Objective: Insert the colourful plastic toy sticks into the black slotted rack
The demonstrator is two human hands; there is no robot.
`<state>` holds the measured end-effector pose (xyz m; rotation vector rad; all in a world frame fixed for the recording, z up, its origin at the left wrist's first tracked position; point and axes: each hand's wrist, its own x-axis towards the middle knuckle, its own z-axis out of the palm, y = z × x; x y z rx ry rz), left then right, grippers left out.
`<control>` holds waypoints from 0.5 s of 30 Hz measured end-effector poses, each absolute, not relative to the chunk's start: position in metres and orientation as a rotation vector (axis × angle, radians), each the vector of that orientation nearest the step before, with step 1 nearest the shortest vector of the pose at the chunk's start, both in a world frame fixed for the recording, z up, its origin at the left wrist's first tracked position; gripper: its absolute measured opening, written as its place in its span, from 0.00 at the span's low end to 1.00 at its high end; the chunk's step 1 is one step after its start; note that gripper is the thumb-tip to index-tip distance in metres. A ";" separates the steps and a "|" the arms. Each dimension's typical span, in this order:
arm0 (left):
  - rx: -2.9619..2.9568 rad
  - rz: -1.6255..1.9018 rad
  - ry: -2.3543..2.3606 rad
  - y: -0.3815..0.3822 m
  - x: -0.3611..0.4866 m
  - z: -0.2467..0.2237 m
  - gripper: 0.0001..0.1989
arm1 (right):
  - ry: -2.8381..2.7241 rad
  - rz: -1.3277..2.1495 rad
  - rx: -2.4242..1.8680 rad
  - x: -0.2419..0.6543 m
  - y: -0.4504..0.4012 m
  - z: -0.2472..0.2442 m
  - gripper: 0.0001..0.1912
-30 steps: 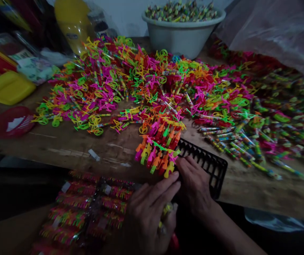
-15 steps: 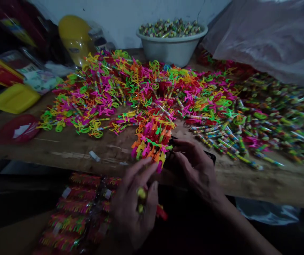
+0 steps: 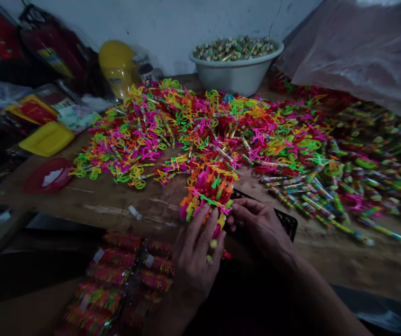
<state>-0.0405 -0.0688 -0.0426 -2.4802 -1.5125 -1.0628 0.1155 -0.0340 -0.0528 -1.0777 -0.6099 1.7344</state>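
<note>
A neat stack of small bright plastic toys (image 3: 209, 186) in pink, orange, yellow and green lies on the black slotted tray (image 3: 286, 224) at the table's front edge. My left hand (image 3: 196, 252) rests its outstretched fingers on the near side of the stack. Between its thumb and palm sits a toy tube with yellow pellets (image 3: 210, 258) and a red end, partly hidden. My right hand (image 3: 261, 226) is over the tray, thumb and forefinger pinched at the stack's right end by a green and pink toy piece. What lies in that pinch is too small to tell.
A large heap of loose toys (image 3: 172, 135) covers the table behind. Candy-filled tubes (image 3: 322, 196) spread right. At the back stands a filled basin (image 3: 235, 70). A yellow scoop (image 3: 48, 139) and red dish (image 3: 48, 177) lie left. Packed toys (image 3: 105, 273) lie below the edge.
The view has shifted, so the table sits lower and further right. My right thumb and forefinger have come to the stack's right end and pinched, uncovering more of the black tray.
</note>
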 end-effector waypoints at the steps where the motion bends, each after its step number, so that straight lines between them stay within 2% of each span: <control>1: -2.472 -1.070 -1.506 -0.069 -0.041 -0.043 0.25 | -0.607 1.757 -1.074 0.114 -0.032 -0.051 0.17; 6: -2.439 -1.117 -1.535 -0.067 -0.042 -0.043 0.25 | -0.824 1.684 -1.208 0.118 -0.027 -0.041 0.14; 9: -2.515 -1.198 -1.555 -0.067 -0.042 -0.037 0.25 | -1.289 1.154 -1.496 0.140 -0.042 -0.041 0.14; 12: -2.558 -1.362 -1.685 -0.081 -0.050 -0.021 0.24 | -1.566 0.536 -1.516 0.155 -0.073 -0.042 0.11; 14: -2.595 -1.431 -1.955 -0.099 -0.059 -0.009 0.22 | -1.553 0.394 -1.431 0.151 -0.086 -0.042 0.11; 15: -2.602 -1.435 -2.130 -0.109 -0.064 -0.003 0.20 | -1.634 0.493 -1.380 0.142 -0.086 -0.042 0.12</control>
